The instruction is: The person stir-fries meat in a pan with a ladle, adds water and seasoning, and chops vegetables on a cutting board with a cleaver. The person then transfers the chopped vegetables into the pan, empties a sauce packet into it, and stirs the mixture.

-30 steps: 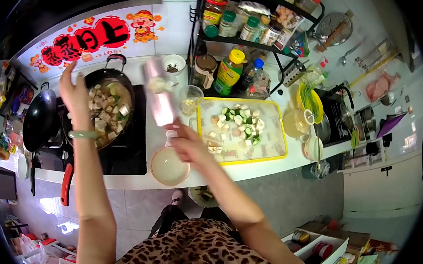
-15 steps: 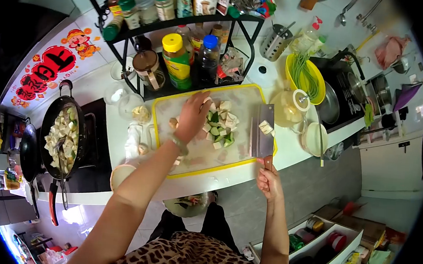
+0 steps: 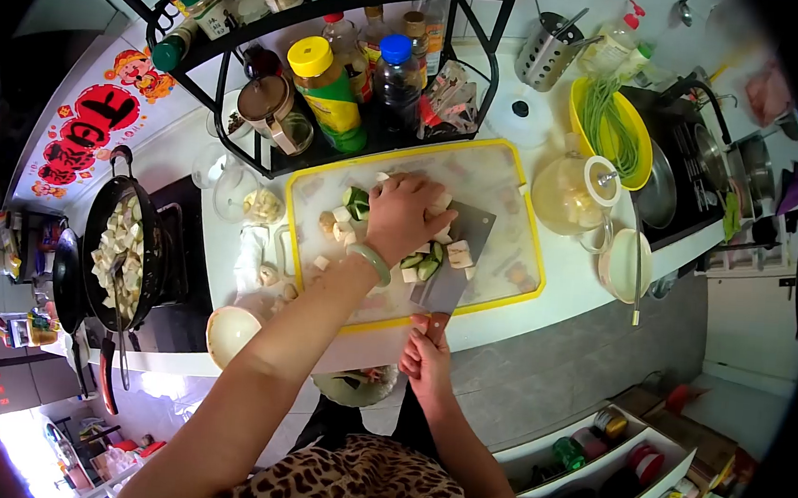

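My right hand grips a cleaver by its wooden handle, near the front edge of the yellow-rimmed cutting board. The wide blade lies low over the board, with some chopped vegetable pieces on or against it. These are pale cubes, some with green skin. My left hand, a bangle at its wrist, rests on top of the pile with its fingers spread, hiding part of the pieces. More chunks lie left of that hand.
On the stove at left, a wok holds pale cubes and a ladle. Behind the board stands a black rack with bottles and jars. A glass teapot and a bowl are at right; another bowl sits front left.
The cleaver has moved left from the board's right side to the pile and is now tilted. My left hand has shifted right onto the pieces. The camera view has shifted slightly.
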Tool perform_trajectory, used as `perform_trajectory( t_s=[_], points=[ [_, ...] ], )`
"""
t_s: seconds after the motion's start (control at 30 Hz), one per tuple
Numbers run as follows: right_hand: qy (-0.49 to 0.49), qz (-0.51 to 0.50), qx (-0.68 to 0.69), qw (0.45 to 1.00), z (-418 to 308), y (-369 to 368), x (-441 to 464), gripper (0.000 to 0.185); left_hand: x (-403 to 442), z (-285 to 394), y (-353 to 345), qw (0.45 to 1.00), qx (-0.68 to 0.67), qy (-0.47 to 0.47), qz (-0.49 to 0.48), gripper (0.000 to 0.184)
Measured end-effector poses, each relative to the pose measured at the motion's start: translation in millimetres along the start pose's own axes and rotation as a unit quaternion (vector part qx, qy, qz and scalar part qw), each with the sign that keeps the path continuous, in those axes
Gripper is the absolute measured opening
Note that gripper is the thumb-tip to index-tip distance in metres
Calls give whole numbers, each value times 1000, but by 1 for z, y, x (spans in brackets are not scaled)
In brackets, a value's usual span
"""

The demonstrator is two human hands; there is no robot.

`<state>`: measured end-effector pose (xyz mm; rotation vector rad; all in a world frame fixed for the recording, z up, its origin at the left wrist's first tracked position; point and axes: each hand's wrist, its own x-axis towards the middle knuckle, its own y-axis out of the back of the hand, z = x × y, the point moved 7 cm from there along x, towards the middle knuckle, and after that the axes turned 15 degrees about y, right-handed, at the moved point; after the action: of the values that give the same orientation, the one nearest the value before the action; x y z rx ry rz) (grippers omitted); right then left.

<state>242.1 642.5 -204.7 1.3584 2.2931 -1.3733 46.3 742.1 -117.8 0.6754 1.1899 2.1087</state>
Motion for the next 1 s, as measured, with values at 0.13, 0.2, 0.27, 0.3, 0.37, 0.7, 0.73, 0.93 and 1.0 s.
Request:
perform_trajectory(
  t_s=[0.13,0.2,0.27,0.3,0.37,0.7,0.73,0.93,1.0],
  points=[
    [2,2,12,1000,16,-21,3,18,-9,-15,4,996,-67,40,39,35],
    [-2,1,6,1000,22,-28,6,18,-11,-20,2,993,-93,42,56,34],
    [-10,-2,-5,1000,25,-34,8,18,-12,-25,1,988,-123,57,71,34],
    [-9,-5,-11,1000,24,-39,10,19,-11,-26,1,988,-125,61,73,34],
    [-8,-10,-21,1000,25,-41,11,20,-10,-30,1,981,-165,67,74,34],
    [26,-47,-37,998,-7,-53,-7,23,-13,-19,14,963,-241,91,72,35],
    [32,-38,-36,998,-12,-57,-11,22,-12,-17,21,963,-241,95,72,36],
    [63,-47,-117,990,-26,-108,-31,24,-9,-31,89,936,-297,115,149,35],
    [68,-98,-154,981,-20,-146,-35,25,-12,-52,147,925,-305,129,188,36]
  ],
)
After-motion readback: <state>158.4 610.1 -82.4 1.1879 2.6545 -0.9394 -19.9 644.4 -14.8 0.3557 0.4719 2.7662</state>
